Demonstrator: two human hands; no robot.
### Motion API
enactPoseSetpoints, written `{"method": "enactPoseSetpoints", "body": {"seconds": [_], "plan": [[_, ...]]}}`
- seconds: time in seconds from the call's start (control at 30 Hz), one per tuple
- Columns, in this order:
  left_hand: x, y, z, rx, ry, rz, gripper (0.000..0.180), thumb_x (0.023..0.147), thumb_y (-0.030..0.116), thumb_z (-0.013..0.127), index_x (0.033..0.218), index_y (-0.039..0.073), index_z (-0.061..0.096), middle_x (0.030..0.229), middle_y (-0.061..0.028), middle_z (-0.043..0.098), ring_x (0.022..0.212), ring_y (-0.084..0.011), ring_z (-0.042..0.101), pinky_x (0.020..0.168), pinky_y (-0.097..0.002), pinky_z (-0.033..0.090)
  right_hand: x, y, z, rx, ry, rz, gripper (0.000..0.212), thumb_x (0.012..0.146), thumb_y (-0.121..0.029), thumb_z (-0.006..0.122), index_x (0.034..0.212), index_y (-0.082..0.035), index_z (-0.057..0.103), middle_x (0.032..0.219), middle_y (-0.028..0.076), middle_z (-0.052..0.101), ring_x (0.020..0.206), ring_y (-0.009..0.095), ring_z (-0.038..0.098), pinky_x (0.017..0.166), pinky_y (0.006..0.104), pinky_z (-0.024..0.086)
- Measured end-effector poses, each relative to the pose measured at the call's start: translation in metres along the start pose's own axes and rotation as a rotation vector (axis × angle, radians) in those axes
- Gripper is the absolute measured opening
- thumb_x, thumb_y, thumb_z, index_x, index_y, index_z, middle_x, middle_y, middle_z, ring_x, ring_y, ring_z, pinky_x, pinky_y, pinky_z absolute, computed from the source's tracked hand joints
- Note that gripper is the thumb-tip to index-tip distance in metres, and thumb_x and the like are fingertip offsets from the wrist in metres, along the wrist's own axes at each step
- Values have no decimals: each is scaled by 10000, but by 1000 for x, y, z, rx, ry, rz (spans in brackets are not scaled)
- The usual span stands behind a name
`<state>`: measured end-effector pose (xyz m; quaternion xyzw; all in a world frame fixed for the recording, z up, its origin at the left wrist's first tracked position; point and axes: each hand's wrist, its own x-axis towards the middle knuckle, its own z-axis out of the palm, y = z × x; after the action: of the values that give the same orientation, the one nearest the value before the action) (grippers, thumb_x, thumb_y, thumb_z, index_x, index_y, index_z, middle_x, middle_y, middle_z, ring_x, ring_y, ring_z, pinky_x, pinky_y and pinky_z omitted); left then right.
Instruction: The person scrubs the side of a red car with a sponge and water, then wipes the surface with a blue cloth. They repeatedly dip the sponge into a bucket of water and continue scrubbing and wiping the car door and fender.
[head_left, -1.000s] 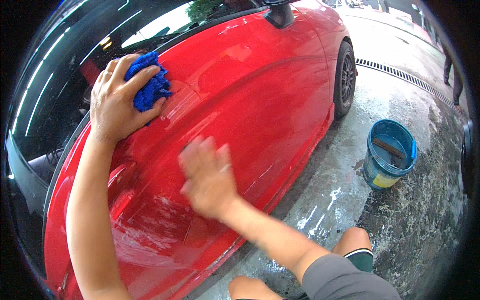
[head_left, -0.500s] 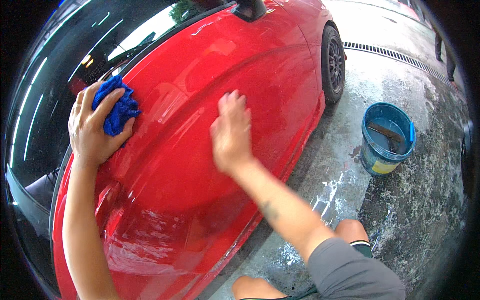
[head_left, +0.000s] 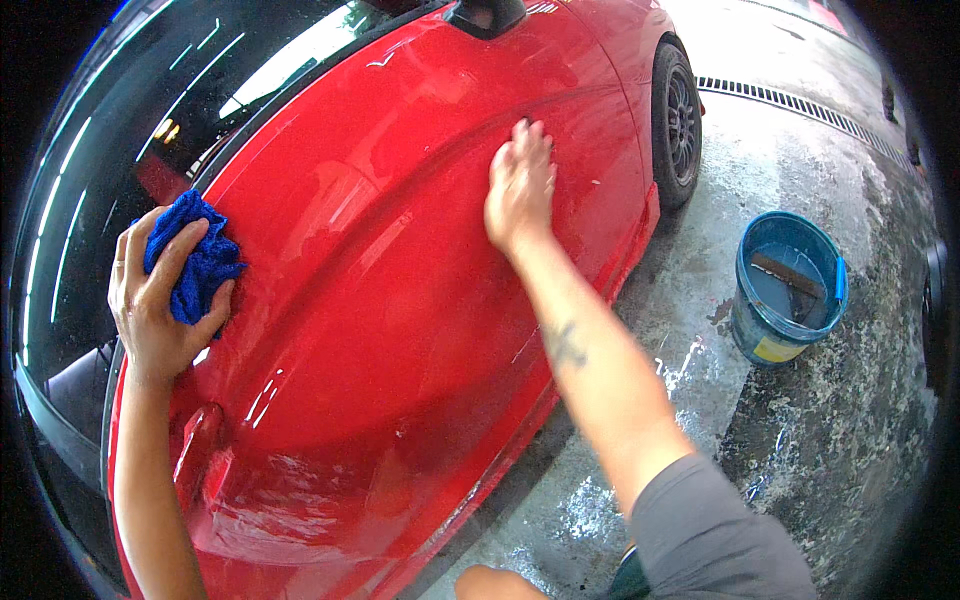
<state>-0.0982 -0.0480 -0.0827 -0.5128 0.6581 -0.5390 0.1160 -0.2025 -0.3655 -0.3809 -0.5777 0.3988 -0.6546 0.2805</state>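
Observation:
My left hand (head_left: 155, 290) grips a crumpled blue cloth (head_left: 195, 262), which rests against the top of the red car door (head_left: 390, 300) by the window edge. Below it is the red door handle (head_left: 196, 440). My right hand (head_left: 522, 185) lies on the door's outer panel, fingers stretched forward and slightly blurred. Whatever may be under that palm is hidden. The red paint looks wet, with light streaks and reflections across it.
A blue bucket (head_left: 750, 310) stands on the wet concrete floor (head_left: 690, 250) to the right, holding water and a dark flat piece. The front wheel (head_left: 678, 125), the black side mirror (head_left: 485, 15) and a floor drain grate (head_left: 800, 105) are farther off.
My right hand has slid forward and to the right along the door. My left hand and the blue cloth have shifted a little left and nearer. The view has also shifted slightly.

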Motion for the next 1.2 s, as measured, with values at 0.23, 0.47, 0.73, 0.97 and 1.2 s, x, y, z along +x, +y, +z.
{"method": "enactPoseSetpoints", "body": {"seconds": [0.23, 0.47, 0.73, 0.97, 1.2], "plan": [[5, 4, 0, -14, -2, -2, 629, 725, 253, 896, 1334, 168, 767, 1429, -212, 636, 1273, -433, 645, 1079, -551, 534, -290, -120, -31, 171, -410, -456, 786, 1060, -440, 534, 1681, 4, 345, 1786, 311, 181, 1664, 510, 144, 1316, 697, 79], [-1, -7, 0, 22, -7, 15, 636, 776, 243, 907, 1389, 188, 745, 1458, -205, 634, 1309, -420, 646, 1130, -516, 517, -4, 71, -22, 178, -74, 51, 695, 1197, -462, 255, 1734, -24, 203, 1808, 272, 124, 1675, 476, 100, 1324, 661, 121], [8, 4, 16, 20, 12, 4, 638, 775, 300, 931, 1385, 235, 757, 1451, -192, 650, 1320, -398, 645, 1135, -527, 511, -363, -134, -34, 200, -483, -189, 848, 1030, -408, 569, 1683, 43, 270, 1741, 375, 195, 1626, 577, 170, 1281, 749, 109], [-8, -13, -5, 91, -26, 29, 626, 801, 284, 937, 1397, 244, 751, 1432, -183, 663, 1301, -380, 663, 1120, -492, 536, -65, 51, 13, 159, -38, 116, 707, 1189, -453, 255, 1731, -3, 194, 1807, 281, 107, 1673, 480, 101, 1331, 659, 110], [-8, -21, 9, 89, 18, 96, 618, 832, 360, 926, 1415, 285, 738, 1465, -140, 666, 1311, -344, 677, 1108, -471, 555, 38, 193, 0, 6, -33, -269, 633, 1212, -355, 208, 1670, 74, 292, 1745, 308, 292, 1650, 497, 175, 1355, 564, 165]]}}
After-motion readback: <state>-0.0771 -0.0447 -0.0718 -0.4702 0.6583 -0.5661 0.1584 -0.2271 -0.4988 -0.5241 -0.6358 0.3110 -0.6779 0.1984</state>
